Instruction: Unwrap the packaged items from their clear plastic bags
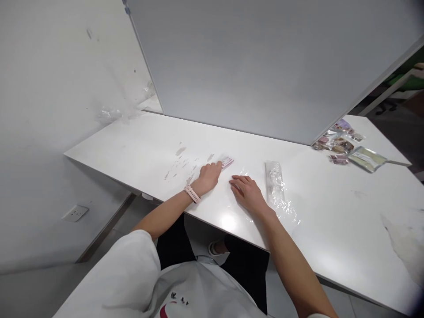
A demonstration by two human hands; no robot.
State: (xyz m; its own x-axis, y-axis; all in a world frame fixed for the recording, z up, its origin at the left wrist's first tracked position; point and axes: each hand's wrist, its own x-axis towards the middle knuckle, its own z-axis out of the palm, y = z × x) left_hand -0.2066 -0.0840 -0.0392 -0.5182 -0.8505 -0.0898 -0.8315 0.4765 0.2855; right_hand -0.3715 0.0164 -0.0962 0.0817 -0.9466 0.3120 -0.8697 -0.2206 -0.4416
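Observation:
My left hand, with a pink watch band at its wrist, is curled against the near left end of a small pink-and-white card-like stack. Part of that stack is hidden by the fingers. To the right, my right hand lies low on the white table, fingers stretched out and nothing visible in them. Faint glints of clear film show around its fingertips. Just beyond it on the right lies a pile of clear plastic bags, with loose film spreading from its near end.
A grey partition stands along the table's back edge. At the far right are several small wrapped packets and a flat greenish pouch. Crumpled clear plastic lies by the left wall. Grey marks streak the tabletop.

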